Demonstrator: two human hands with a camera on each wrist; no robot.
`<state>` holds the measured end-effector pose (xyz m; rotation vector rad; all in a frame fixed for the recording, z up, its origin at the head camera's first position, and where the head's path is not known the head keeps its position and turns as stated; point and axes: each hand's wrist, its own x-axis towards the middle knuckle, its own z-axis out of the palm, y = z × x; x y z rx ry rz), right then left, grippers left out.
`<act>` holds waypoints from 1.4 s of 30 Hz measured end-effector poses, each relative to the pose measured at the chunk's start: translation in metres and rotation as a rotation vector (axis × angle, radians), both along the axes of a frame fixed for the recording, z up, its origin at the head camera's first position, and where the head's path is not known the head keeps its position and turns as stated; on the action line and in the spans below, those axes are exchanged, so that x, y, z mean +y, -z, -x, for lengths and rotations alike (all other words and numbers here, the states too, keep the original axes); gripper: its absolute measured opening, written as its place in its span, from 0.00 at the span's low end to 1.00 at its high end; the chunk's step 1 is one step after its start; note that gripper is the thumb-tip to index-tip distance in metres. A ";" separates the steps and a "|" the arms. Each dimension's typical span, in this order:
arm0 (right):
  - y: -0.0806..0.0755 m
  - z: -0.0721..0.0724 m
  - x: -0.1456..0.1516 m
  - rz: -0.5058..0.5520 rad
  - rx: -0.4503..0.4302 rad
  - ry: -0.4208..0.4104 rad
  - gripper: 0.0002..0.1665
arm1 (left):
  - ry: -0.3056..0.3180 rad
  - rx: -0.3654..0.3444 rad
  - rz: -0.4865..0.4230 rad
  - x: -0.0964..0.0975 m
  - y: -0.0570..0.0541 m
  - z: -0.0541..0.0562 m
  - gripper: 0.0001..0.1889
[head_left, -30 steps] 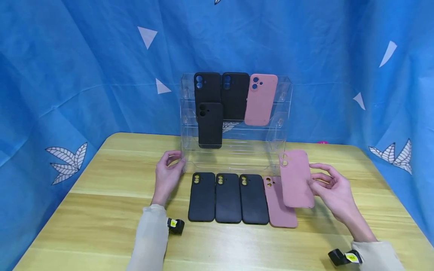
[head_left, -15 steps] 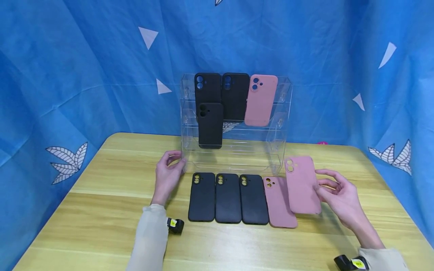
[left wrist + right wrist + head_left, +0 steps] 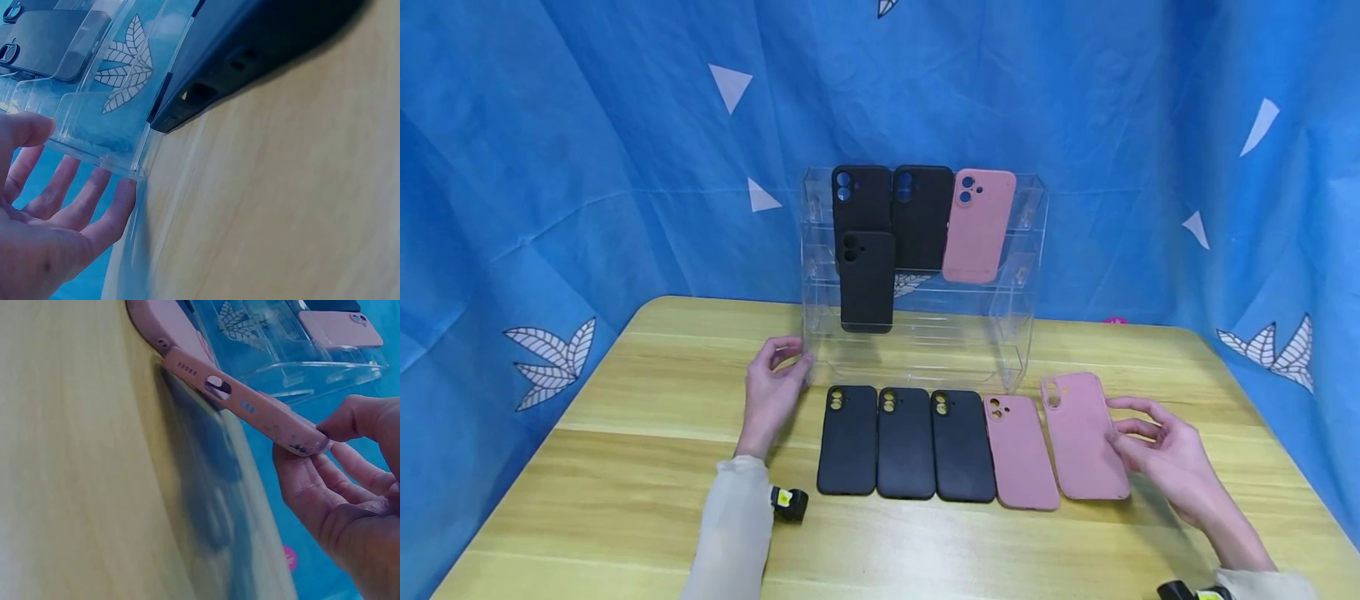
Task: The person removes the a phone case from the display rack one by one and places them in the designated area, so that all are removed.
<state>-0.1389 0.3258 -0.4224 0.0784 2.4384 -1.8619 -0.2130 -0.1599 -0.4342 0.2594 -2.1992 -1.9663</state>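
My right hand (image 3: pixel 1165 454) pinches a pink phone case (image 3: pixel 1086 437) by its right long edge, thumb on one face and fingers on the other. In the right wrist view this pink case (image 3: pixel 244 403) is tilted, its far edge low by the table and the held edge higher. It stands just right of another pink phone case (image 3: pixel 1021 450) in the front row. My left hand (image 3: pixel 775 392) holds the left side of a clear stepped display stand (image 3: pixel 925 367); in the left wrist view the thumb is on one side of its wall and the fingers on the other.
Several black phone cases (image 3: pixel 906 442) lie side by side in front of the stand. On the stand lean black cases (image 3: pixel 867 283) and a pink case (image 3: pixel 979 225). Behind the wooden table (image 3: pixel 625 517) hangs a blue curtain (image 3: pixel 625 125).
The right hand has moved the pink case right, toward the person and down, off its overlap with the pink case in the row. The left hand stays at the stand.
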 end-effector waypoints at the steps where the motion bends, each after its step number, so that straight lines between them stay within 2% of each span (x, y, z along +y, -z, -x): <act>1: 0.001 -0.001 0.001 -0.008 -0.010 -0.003 0.23 | -0.001 0.000 -0.002 0.000 0.000 0.000 0.15; 10: 0.005 -0.004 0.003 -0.124 -0.075 -0.024 0.22 | -0.001 0.001 -0.006 0.000 0.001 0.000 0.15; 22: 0.008 -0.005 0.000 -0.232 -0.117 -0.037 0.30 | 0.007 -0.006 -0.005 0.000 -0.001 -0.001 0.15; 26: 0.009 -0.006 -0.001 -0.345 -0.092 -0.059 0.32 | 0.008 -0.007 -0.010 0.000 -0.001 -0.002 0.15; 33: 0.010 -0.006 -0.004 -0.566 0.017 -0.071 0.33 | 0.008 -0.006 -0.019 0.000 -0.002 -0.002 0.15; 42: 0.008 -0.005 -0.005 -0.667 0.024 -0.087 0.33 | -0.004 0.010 0.013 0.000 0.001 0.000 0.15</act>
